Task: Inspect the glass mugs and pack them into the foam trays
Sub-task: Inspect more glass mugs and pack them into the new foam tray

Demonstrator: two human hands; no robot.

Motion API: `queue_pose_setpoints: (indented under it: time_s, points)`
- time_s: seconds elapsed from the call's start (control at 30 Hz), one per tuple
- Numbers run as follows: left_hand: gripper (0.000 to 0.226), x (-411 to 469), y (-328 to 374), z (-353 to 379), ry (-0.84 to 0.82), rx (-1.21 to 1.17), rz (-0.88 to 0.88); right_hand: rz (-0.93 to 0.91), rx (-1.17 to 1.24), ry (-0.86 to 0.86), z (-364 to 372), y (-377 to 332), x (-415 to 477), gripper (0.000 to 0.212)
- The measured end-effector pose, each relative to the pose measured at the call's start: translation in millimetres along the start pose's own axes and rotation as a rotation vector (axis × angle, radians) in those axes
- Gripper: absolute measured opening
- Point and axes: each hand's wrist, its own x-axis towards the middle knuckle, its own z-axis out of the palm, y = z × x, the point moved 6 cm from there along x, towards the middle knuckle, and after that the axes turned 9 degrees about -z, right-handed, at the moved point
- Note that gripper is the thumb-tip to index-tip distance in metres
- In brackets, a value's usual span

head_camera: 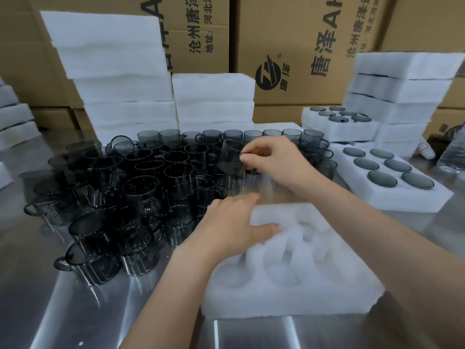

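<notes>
- My right hand (271, 159) pinches one smoky glass mug (231, 157), axis near upright.
- Empty foam tray (327, 293) lies below that grip, toward me (my left hand (234, 222) flat on its corner).

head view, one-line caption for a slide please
Right hand grips a smoky glass mug while the left hand rests on an empty foam tray.
</notes>
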Motion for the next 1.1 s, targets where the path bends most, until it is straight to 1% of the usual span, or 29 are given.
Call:
queue_pose_setpoints:
  time_s: [0.07,0.13,0.2,0.23,0.27,0.3,0.37,0.4,0.47,0.57,0.63,0.7,0.8,0.83,0.93,1.0,1.1]
  points:
    - [0.059,-0.8,-2.6,-6.8,0.035,-0.250,-0.038,0.033,0.171,0.051,-12.2,2.6,-13.0,0.010]
    - [0.051,-2.3,-5.0,-19.7,0.171,-0.487,-0.059,0.048,0.288,0.081,-19.5,5.4,-25.1,0.011]
    - [0.052,-4.4,-9.7,-34.5,0.345,-0.649,-0.098,0.057,0.359,0.085,-19.7,7.4,-34.7,0.011]
    - [0.055,-5.1,-12.0,-40.4,0.404,-0.701,-0.115,0.062,0.388,0.089,-18.1,8.6,-38.7,0.011]
    - [0.059,-4.1,-13.7,-43.8,0.426,-0.724,-0.126,0.068,0.412,0.095,-15.4,10.1,-42.4,0.012]
    - [0.066,-2.3,-13.4,-45.3,0.406,-0.715,-0.127,0.075,0.427,0.096,-12.6,11.5,-45.5,0.013]
    - [0.079,4.0,-9.0,-44.1,0.302,-0.626,-0.117,0.070,0.421,0.081,-8.4,12.7,-49.0,0.013]
    - [0.081,7.3,-5.7,-43.2,0.265,-0.579,-0.111,0.064,0.414,0.078,-8.4,13.1,-49.2,0.014]
    - [0.072,13.1,-1.1,-45.4,0.275,-0.546,-0.110,0.072,0.440,0.091,-12.2,15.0,-47.5,0.017]
    - [0.057,20.9,-1.0,-48.0,0.313,-0.576,-0.139,0.128,0.534,0.091,-16.9,22.9,-44.7,0.034]
    - [0.055,24.8,-3.8,-43.6,0.272,-0.631,-0.147,0.164,0.596,0.065,-14.5,29.4,-45.6,0.045]
    - [0.058,23.0,-4.1,-36.9,0.220,-0.721,-0.128,0.194,0.650,0.027,-10.3,36.1,-48.3,0.054]
    - [0.061,20.1,-5.4,-29.8,0.215,-0.754,-0.072,0.207,0.660,-0.075,-3.9,40.7,-53.4,0.070]
    - [0.059,20.3,-6.3,-28.8,0.223,-0.758,-0.058,0.192,0.649,-0.094,-3.2,40.0,-53.8,0.069]
    - [0.057,19.6,-7.8,-28.5,0.250,-0.770,-0.054,0.149,0.534,-0.091,-3.4,37.2,-52.5,0.054]
    - [0.052,17.6,-5.9,-28.1,0.258,-0.755,-0.049,0.154,0.461,-0.087,-2.3,35.9,-52.5,0.053]
    - [0.048,15.5,-4.3,-27.1,0.260,-0.729,-0.052,0.166,0.443,-0.082,0.9,33.8,-52.0,0.046]
